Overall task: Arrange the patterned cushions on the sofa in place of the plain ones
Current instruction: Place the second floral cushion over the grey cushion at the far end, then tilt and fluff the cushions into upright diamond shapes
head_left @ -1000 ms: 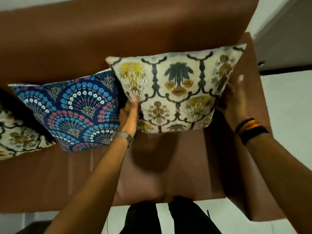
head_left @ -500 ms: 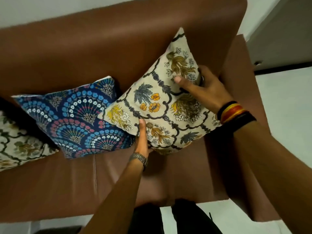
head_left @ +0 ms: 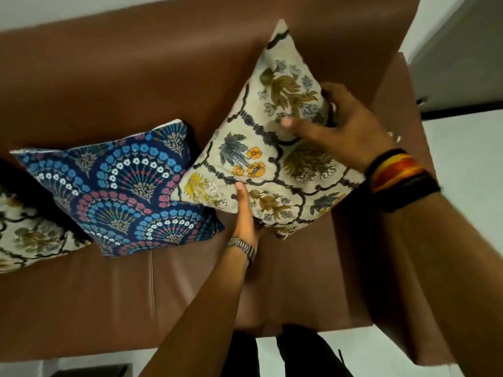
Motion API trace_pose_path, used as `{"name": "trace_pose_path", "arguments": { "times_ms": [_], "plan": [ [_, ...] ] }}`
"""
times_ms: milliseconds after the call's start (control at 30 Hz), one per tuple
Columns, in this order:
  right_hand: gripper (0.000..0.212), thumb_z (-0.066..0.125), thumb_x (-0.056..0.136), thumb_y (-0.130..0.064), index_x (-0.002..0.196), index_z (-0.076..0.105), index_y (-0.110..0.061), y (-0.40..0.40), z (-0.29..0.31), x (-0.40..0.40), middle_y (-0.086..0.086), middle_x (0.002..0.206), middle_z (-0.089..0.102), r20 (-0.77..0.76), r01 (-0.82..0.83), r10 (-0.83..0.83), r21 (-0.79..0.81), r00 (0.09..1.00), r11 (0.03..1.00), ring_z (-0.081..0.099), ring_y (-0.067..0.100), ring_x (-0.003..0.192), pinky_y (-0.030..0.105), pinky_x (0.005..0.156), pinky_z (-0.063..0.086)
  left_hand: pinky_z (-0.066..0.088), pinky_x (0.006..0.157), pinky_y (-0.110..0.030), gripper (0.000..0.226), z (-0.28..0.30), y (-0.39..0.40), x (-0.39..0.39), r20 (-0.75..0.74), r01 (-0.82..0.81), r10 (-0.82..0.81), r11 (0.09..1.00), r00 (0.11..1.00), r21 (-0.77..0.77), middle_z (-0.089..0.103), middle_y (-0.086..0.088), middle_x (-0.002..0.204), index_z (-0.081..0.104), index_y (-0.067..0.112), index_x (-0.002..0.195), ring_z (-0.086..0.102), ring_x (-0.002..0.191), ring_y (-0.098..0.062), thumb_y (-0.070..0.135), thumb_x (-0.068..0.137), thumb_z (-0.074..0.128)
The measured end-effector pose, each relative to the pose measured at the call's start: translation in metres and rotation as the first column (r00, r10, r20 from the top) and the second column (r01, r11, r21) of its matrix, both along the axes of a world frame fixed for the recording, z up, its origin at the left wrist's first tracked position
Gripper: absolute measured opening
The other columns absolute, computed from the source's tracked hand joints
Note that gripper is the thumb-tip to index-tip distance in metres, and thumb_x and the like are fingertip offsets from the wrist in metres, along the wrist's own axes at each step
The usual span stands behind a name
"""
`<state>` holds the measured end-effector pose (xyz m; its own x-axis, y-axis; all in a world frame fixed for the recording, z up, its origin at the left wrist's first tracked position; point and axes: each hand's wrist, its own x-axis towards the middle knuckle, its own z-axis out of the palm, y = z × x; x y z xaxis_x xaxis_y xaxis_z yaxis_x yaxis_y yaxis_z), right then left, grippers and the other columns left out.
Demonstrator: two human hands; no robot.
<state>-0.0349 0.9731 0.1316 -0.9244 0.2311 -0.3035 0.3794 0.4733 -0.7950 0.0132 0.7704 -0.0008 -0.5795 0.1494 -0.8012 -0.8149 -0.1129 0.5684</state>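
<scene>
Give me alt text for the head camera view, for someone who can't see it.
Two bare hands set a cream floral cushion on its corner in the right end of a brown leather sofa: the left hand grips its lower edge, the right hand presses its face. Beside it leans a navy fan-patterned cushion, with another cream patterned cushion at far left.

L hand (head_left: pixel 245 213) gripping w/ thumb up, R hand (head_left: pixel 345 126) fingers spread, pressing
</scene>
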Motion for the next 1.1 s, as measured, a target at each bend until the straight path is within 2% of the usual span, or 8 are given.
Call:
{"name": "trace_pose_path", "arguments": {
  "times_ms": [133,267,367,500,600,733,933,1100],
  "plan": [
    [0.112,0.074,0.067,-0.084,0.154,0.039,-0.024,0.015,-0.022,0.007,-0.004,0.146,0.061,-0.041,0.021,-0.019,0.047,0.999,0.999,0.062,0.016,0.132,0.043,0.111,0.054,0.043,0.115,-0.058,0.116,-0.012,0.011,-0.003,-0.011,0.054,-0.054,0.998,0.999,0.016,0.052,0.001,0.158,0.038,0.038,0.159,0.052,0.141,-0.024,0.103,0.063,0.037],
    [0.118,0.066,0.07,-0.092,0.161,0.031,-0.024,0.002,-0.055,0.012,0.004,0.155,0.052,-0.088,0.145,-0.13,0.199,0.988,0.969,0.052,0.024,0.144,0.049,0.116,0.048,0.047,0.111,-0.051,0.101,-0.023,-0.015,0.003,-0.011,0.136,-0.136,0.99,0.991,-0.032,0.047,0.007,0.159,0.037,0.04,0.158,0.047,0.143,-0.022,0.092,0.072,0.033],
    [0.095,0.064,0.092,-0.069,0.161,0.032,-0.012,-0.038,-0.042,0.044,0.014,0.164,0.039,-0.227,0.237,-0.161,0.361,0.96,0.902,0.037,0.031,0.154,0.054,0.124,0.035,0.048,0.101,-0.043,0.066,-0.038,-0.078,0.015,0.016,0.106,-0.105,0.983,0.994,-0.148,0.049,0.003,0.152,0.047,0.036,0.145,0.05,0.136,-0.021,0.074,0.091,0.044],
    [0.046,0.07,0.1,-0.028,0.138,0.056,-0.006,-0.14,-0.047,0.103,0.01,0.14,0.056,-0.398,0.298,-0.196,0.213,0.896,0.93,0.052,0.026,0.136,0.046,0.113,0.044,0.052,0.087,-0.034,0.053,-0.069,-0.235,0.039,0.029,-0.005,0.018,0.913,0.999,-0.408,0.071,-0.002,0.111,0.07,0.025,0.118,0.058,0.108,-0.023,0.069,0.09,0.06],
    [0.037,0.071,0.096,-0.045,0.123,0.064,-0.02,-0.228,-0.088,0.105,0.001,0.127,0.061,-0.101,0.169,-0.174,-0.056,0.98,0.984,0.059,0.018,0.124,0.031,0.101,0.049,0.053,0.076,-0.036,0.088,-0.088,-0.341,0.029,-0.05,-0.154,0.151,0.83,0.987,-0.535,0.074,-0.019,0.114,0.072,0.017,0.122,0.06,0.104,-0.027,0.085,0.066,0.069],
    [0.086,0.071,0.075,-0.079,0.14,0.056,-0.024,-0.323,-0.149,0.054,0.003,0.144,0.062,0.317,0.413,-0.297,-0.414,0.901,0.811,0.06,0.019,0.134,0.036,0.114,0.049,0.049,0.107,-0.048,0.099,-0.036,-0.417,-0.022,-0.211,-0.187,0.053,0.702,0.976,-0.687,0.069,-0.006,0.138,0.051,0.027,0.149,0.067,0.12,-0.027,0.087,0.071,0.064],
    [0.123,0.046,0.083,-0.09,0.169,-0.002,-0.016,-0.38,-0.162,-0.008,0.013,0.177,0.014,0.455,0.675,-0.522,-0.295,0.721,0.676,0.024,0.038,0.161,0.06,0.129,0.021,0.029,0.122,-0.04,0.106,-0.013,-0.425,-0.097,-0.061,0.183,-0.266,0.796,0.962,-0.577,0.045,-0.003,0.161,0.03,0.027,0.163,0.043,0.148,-0.029,0.085,0.078,0.055],
    [0.131,0.036,0.063,-0.108,0.169,0.017,-0.032,-0.37,-0.156,-0.002,0.001,0.179,0.015,0.47,0.628,-0.478,-0.236,0.742,0.741,0.023,0.031,0.163,0.06,0.131,0.019,0.043,0.113,-0.047,0.117,-0.026,-0.417,-0.085,-0.152,0.173,-0.277,0.858,0.949,-0.484,0.053,0.006,0.152,0.039,0.035,0.154,0.053,0.136,-0.025,0.094,0.058,0.066]
  ]
}}
